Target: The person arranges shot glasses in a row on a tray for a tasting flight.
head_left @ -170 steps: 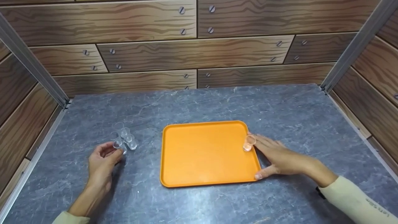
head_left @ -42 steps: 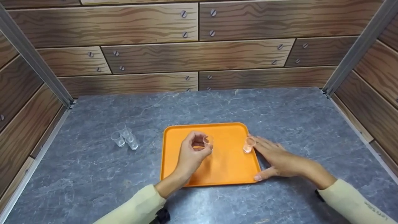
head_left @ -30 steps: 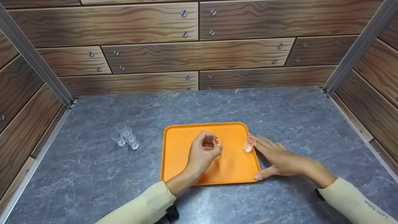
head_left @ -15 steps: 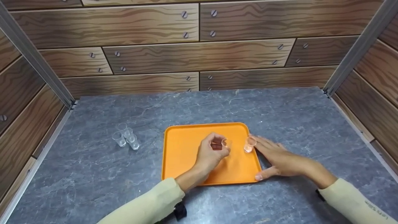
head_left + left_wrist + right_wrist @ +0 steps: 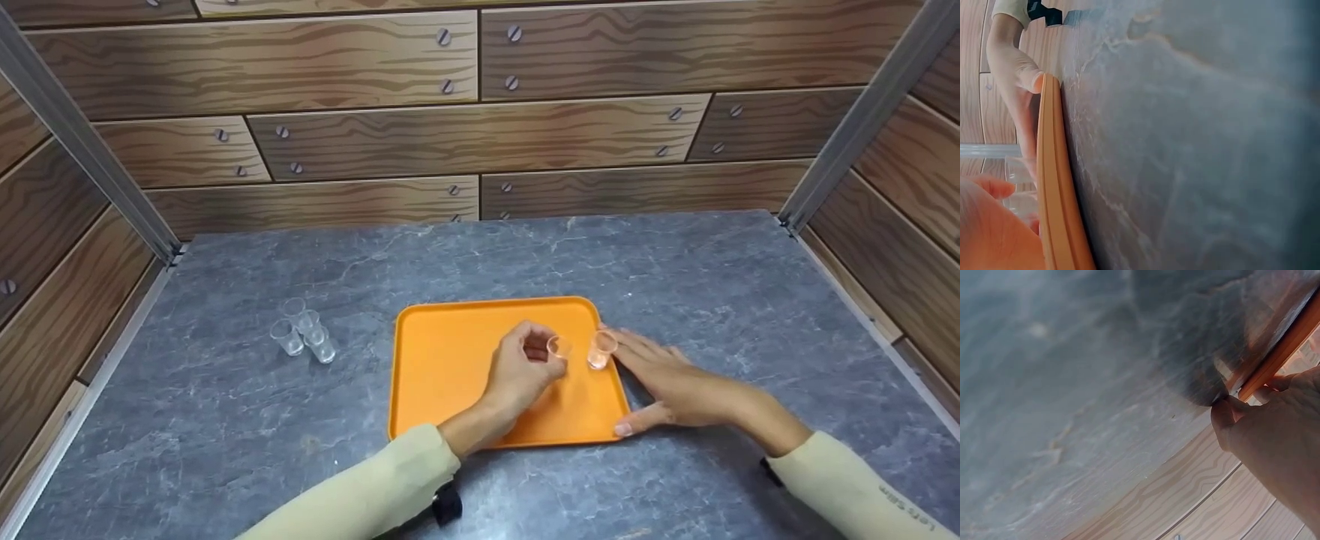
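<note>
My left hand (image 5: 519,371) pinches a small clear shot glass (image 5: 559,348) between thumb and fingers over the right half of the orange tray (image 5: 442,367). Just right of it, another clear shot glass (image 5: 602,349) stands on the tray by its right rim. My right hand (image 5: 671,382) lies along that rim, fingers extended, with the thumb at the near right corner. In the right wrist view, the right hand's fingertips (image 5: 1221,417) touch the table beside the tray edge (image 5: 1280,357). The left wrist view shows the tray side-on, partly hiding the glasses.
Several more clear shot glasses (image 5: 307,330) stand bunched on the grey marbled table (image 5: 225,420), left of the tray. Wood-patterned walls (image 5: 360,142) enclose the back and sides, with metal posts (image 5: 862,112) at the corners.
My left hand has carried a shot glass from the bunch at the left onto the tray's area, and moved rightward toward the standing glass. The right hand has stayed at the tray's edge.
</note>
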Demonstrator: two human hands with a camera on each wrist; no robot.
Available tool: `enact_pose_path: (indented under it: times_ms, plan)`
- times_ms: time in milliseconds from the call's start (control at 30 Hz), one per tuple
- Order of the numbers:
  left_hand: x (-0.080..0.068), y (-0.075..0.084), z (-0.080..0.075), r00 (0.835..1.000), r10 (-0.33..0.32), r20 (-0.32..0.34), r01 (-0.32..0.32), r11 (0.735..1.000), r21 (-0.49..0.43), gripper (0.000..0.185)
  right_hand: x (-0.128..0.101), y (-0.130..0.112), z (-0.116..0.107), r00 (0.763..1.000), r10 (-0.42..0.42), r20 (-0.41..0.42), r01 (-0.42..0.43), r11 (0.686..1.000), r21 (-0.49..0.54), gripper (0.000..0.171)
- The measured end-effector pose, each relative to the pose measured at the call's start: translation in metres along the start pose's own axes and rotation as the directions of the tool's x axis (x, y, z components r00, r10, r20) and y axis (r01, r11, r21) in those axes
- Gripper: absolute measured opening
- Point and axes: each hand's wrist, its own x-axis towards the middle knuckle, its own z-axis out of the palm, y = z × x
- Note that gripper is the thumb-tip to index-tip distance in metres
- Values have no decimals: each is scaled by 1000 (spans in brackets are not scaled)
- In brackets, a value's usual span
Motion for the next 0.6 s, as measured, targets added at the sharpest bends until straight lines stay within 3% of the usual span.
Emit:
enact_pose_path:
  times_ms: [600]
  plan:
    - [10,1,6,999,-30,29,30,999,19,34,-1,-1,1,1000,-8,-10,8,1000,0,122]
